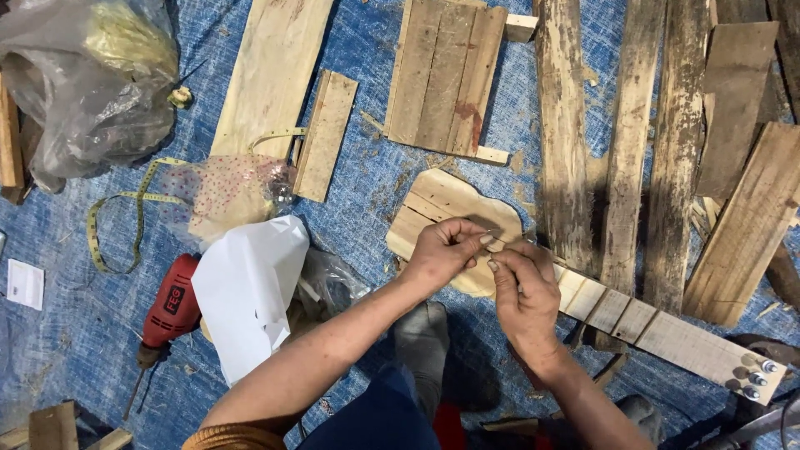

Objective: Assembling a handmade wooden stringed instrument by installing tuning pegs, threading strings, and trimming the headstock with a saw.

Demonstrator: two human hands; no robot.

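Observation:
My left hand (440, 252) and my right hand (527, 296) meet fingertip to fingertip, both pinching a small thin piece (493, 242) that is too small to identify. They hover over a curvy cut-out wooden board (446, 204) lying on the blue tarp (375, 187). A long slatted wooden strip (637, 321) runs from under my hands to the lower right. It ends in a block with three metal pegs (757, 377). My foot in a grey sock (421, 333) rests just below my hands.
A red electric drill (171, 304) lies at the lower left beside a white sheet of paper (250, 283). A yellow tape measure (133, 208), a clear plastic bag (83, 83), a slatted panel (446, 75) and several rough planks (567, 125) surround the work spot.

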